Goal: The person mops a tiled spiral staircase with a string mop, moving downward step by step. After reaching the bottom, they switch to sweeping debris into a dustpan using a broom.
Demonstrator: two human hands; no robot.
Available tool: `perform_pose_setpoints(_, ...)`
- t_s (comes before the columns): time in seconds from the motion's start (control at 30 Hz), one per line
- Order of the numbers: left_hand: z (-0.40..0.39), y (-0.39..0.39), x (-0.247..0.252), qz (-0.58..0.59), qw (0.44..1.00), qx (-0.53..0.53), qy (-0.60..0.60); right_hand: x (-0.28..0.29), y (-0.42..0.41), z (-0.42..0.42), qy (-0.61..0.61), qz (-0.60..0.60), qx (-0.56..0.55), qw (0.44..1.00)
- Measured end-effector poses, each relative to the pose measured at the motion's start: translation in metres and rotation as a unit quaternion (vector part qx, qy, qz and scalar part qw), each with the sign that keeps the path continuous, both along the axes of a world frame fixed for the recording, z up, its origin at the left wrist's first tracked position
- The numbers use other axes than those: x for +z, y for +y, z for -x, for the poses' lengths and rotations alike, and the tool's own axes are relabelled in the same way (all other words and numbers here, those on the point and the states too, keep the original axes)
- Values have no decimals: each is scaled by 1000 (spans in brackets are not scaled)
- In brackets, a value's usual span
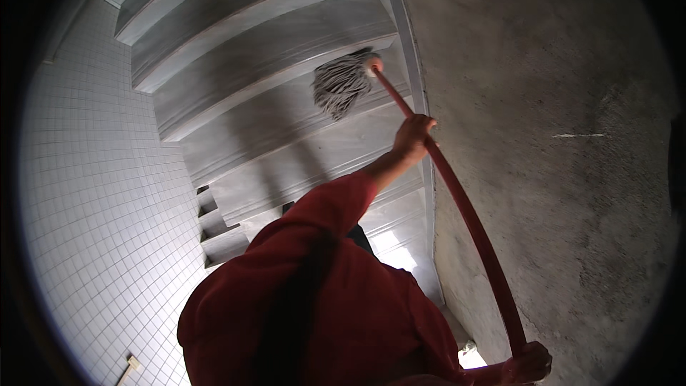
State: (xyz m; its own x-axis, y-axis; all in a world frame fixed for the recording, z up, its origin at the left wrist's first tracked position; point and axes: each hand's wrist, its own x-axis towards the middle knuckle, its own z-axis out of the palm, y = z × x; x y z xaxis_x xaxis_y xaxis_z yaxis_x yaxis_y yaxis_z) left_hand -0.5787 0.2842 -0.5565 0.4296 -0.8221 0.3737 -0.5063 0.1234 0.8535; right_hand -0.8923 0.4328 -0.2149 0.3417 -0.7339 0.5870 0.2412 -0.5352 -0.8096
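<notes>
A string mop with grey strands [342,84] and a red handle lies over a grey stair step [268,112], near the stairs' right side. Its orange-red socket points toward the wall; whether the strands press on the step cannot be told. My left hand [415,136] is closed round the upper-middle of the handle in the picture, below the mop head. Lower down at the right, my right hand [528,364] grips the handle near its far end. Both arms come out of red sleeves.
Further grey steps [257,16] run across the top. A rough concrete wall [536,118] stands close on the right, edged by a skirting strip. To the left is a white tiled surface [107,171]. A wooden stick-like thing [128,369] shows at lower left. Bright light patches fall on lower steps.
</notes>
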Motion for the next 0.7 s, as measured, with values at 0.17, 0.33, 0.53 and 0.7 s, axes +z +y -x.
perform_pose_setpoints(0.17,26,-19,23,-165,947,-276,-17,37,-1,43,177,122,3,977)
perform_pose_setpoints(0.33,28,3,27,-201,910,-363,-12,80,-11,62,204,238,27,949)
perform_pose_setpoints(0.53,-3,60,39,-238,902,-358,-32,80,-1,-18,-2,128,-93,987)
perform_pose_setpoints(0.7,-43,144,24,-165,931,-325,-14,59,13,-40,-86,33,-334,938)
